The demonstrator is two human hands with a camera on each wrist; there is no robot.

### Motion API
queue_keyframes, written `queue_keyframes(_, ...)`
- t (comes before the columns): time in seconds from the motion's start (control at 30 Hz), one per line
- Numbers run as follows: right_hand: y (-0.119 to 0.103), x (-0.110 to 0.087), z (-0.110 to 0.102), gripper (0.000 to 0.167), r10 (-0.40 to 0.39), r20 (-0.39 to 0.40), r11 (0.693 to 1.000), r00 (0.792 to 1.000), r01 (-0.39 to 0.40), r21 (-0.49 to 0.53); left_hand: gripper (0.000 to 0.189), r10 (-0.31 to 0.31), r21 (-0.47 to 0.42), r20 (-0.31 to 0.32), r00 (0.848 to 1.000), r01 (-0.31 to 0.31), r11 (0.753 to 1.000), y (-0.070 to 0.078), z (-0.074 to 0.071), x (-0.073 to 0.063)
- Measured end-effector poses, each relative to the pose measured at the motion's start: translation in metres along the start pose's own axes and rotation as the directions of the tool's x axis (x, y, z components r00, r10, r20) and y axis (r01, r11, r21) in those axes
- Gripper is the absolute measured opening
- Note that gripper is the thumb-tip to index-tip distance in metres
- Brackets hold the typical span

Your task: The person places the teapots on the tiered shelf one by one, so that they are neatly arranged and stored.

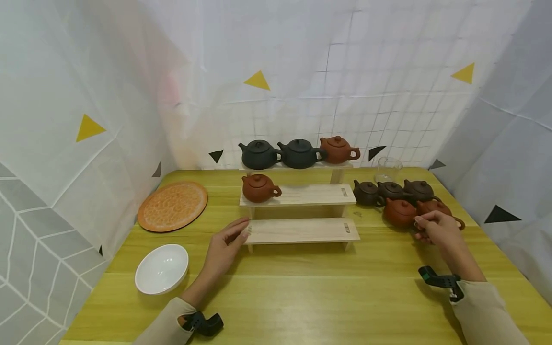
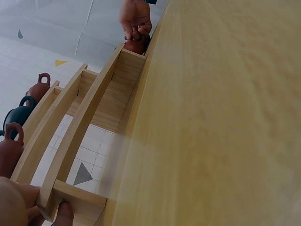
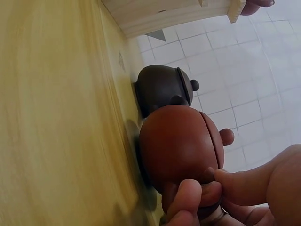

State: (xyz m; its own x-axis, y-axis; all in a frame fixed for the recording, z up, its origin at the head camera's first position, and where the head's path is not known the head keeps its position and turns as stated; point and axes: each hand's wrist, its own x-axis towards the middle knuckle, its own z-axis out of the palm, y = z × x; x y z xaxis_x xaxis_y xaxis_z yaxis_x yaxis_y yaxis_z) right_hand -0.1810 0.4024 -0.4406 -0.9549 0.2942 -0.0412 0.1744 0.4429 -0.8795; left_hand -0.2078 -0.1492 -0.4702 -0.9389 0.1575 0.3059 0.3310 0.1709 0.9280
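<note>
Toward the right of the table [image 1: 302,297], seen from the head, pinching a red teapot [image 1: 398,214] with the right grip [image 1: 444,235], near dark teapots [image 1: 391,190]; holding the left end of the wooden rack [image 1: 297,231] with the left grip [image 1: 226,244]. From the left wrist, pressing a thumb [image 2: 65,215] against the rack's end board [image 2: 84,198]. From the right wrist, clasping the red teapot's handle [image 3: 211,192], beside a dark teapot.

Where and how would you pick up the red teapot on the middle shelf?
By its loop handle, probably from the right. The red teapot sits upright, spout left and handle right, and no other teapot stands on that side of the middle shelf. I'd avoid the lid knob: the lid may lift off alone.
</note>
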Motion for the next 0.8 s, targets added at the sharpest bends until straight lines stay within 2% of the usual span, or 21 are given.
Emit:
queue_keyframes(0.17, -0.004, -0.002, 0.000, 0.034, -0.014, 0.010, 1.000, 1.000, 0.014, 0.003, 0.032, -0.014, 0.010, 0.007, 1.000, 0.014, 1.000, 0.002, 0.000, 0.000)
queue_keyframes(0.5, -0.009, -0.005, -0.002, 0.035, -0.025, 0.016, 1.000, 1.000, 0.025, -0.003, 0.031, 0.023, -0.017, 0.001, 1.000, -0.023, 1.000, 0.003, -0.001, 0.000)
queue_keyframes(0.8, -0.021, -0.005, -0.005, 0.034, -0.056, 0.042, 0.998, 0.998, 0.057, -0.032, 0.031, 0.023, -0.024, 0.002, 1.000, -0.023, 0.999, 0.004, -0.001, 0.000)
